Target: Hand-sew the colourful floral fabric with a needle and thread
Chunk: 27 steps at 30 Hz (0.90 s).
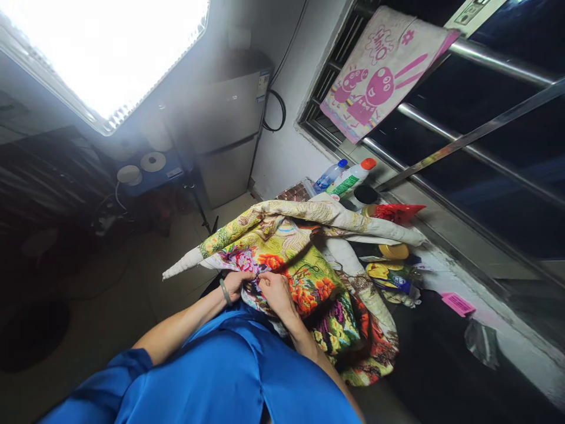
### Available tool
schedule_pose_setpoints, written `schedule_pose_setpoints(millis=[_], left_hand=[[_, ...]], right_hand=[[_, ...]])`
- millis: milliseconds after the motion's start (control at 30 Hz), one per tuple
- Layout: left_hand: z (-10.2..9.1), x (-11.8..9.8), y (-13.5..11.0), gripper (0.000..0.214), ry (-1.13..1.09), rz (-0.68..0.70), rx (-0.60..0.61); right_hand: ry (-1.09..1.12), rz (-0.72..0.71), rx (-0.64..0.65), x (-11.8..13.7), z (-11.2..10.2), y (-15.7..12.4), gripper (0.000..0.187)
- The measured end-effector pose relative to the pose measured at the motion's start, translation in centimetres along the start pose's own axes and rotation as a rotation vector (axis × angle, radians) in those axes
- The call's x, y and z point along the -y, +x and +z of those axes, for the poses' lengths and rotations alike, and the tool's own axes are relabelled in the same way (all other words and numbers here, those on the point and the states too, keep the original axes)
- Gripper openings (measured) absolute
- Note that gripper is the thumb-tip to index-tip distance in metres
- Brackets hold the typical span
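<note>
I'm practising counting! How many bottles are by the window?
2. A clear bottle with a blue cap and, beside it, a white bottle with an orange cap, both just past the flowery cloth. Others may be hidden under the cloth.

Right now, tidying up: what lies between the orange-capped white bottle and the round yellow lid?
Head view: a black round cap, a red pointed plastic piece and the floral cloth's rolled cream edge.

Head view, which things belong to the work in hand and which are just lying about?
In hand: floral cloth, pinched by left hand and right hand.
Lying about: orange-capped bottle, blue-capped bottle, hanging pink towel, pink card.
</note>
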<state>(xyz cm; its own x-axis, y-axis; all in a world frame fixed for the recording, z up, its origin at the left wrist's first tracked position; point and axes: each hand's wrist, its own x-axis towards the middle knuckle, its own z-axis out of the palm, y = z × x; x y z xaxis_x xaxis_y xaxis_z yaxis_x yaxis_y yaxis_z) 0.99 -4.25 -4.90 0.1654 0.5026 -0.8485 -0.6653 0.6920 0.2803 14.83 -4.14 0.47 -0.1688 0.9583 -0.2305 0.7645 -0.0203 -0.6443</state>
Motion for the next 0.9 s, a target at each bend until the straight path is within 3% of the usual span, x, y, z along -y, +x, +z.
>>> schedule_pose_setpoints(millis=[267, 567, 733, 900], left_hand=[[0.5, -0.2, -0.4, 0.022, 0.053, -0.038, -0.008], [0.1, -0.2, -0.2, 0.021, 0.029, -0.043, 0.049], [0.3, -0.3, -0.3, 0.014, 0.062, -0.059, 0.079], [0.2, -0.3, -0.1, 0.019, 0.088, -0.069, 0.067]], right_hand=[[0.143, 0.103, -0.027, 0.1, 1.7, -0.7, 0.027], [0.271, 0.170, -0.009, 0.2, 1.5, -0.2, 0.021], [0.471, 0.294, 0.013, 0.5, 2.1, -0.3, 0.014], [0.612, 0.340, -0.047, 0.0, 2.3, -0.6, 0.018]])
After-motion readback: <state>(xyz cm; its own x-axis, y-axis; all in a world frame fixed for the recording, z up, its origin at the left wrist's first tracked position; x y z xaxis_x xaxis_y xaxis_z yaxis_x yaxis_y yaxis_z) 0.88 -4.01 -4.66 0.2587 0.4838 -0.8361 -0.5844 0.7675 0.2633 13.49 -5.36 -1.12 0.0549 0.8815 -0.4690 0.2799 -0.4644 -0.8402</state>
